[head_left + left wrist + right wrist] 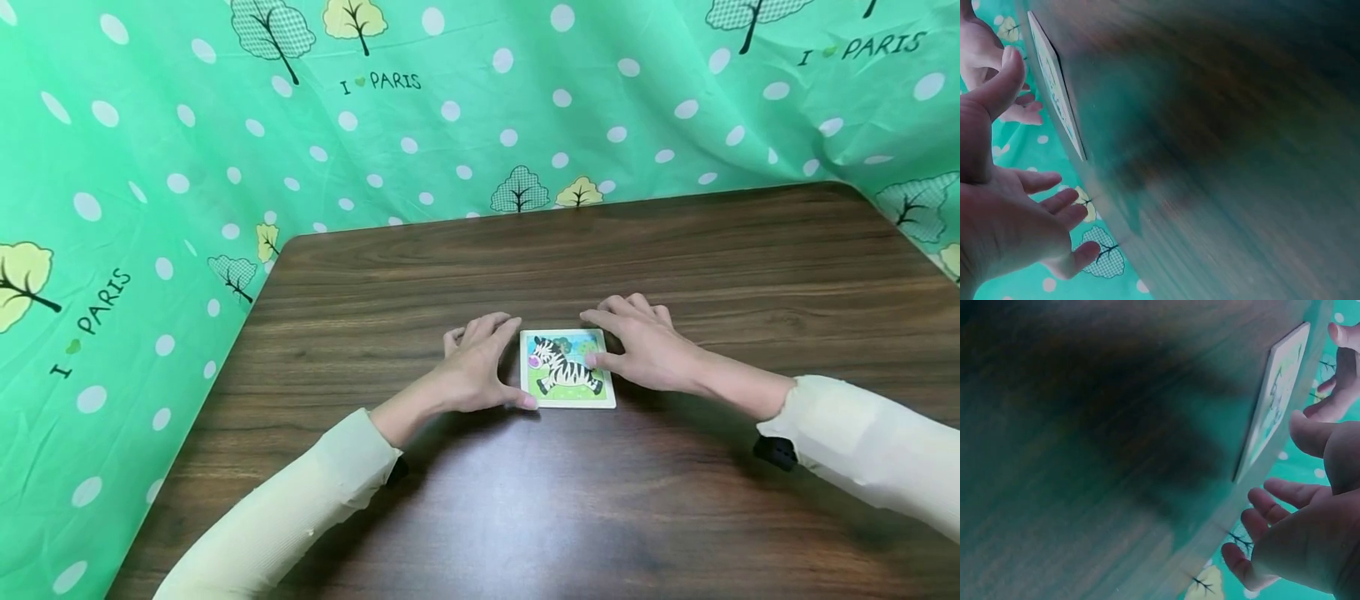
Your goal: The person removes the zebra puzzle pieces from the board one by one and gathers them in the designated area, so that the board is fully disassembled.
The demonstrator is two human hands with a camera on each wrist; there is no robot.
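Cream sleeves [881, 442] are nearest, and under the right cuff a black object [776, 452] shows; if this wrist sinks, it could scrape the table [517, 508].

Farther on, the left hand [477, 371] has its thumb stretched away from relaxed fingers and grips nothing. The right hand [654, 350] is likewise spread, without a grip, and its thumb appears over one side of a thin square board [567, 369] with a zebra picture. Whether either thumb touches the board, I cannot tell.

This board lies flat between the hands, well apart from the far edge of the table and from its left edge. So thin a rim gives, I think, little to hold: fingers closing from the sides could slip over it. Unequal pushing could turn the board askew, and a right thumb pressing down while the left side is raised could tilt it. If the picture has loose pieces, which I cannot see surely, tilting might spill them.

Behind the far edge hangs a green dotted cloth [408, 171], out of the way.
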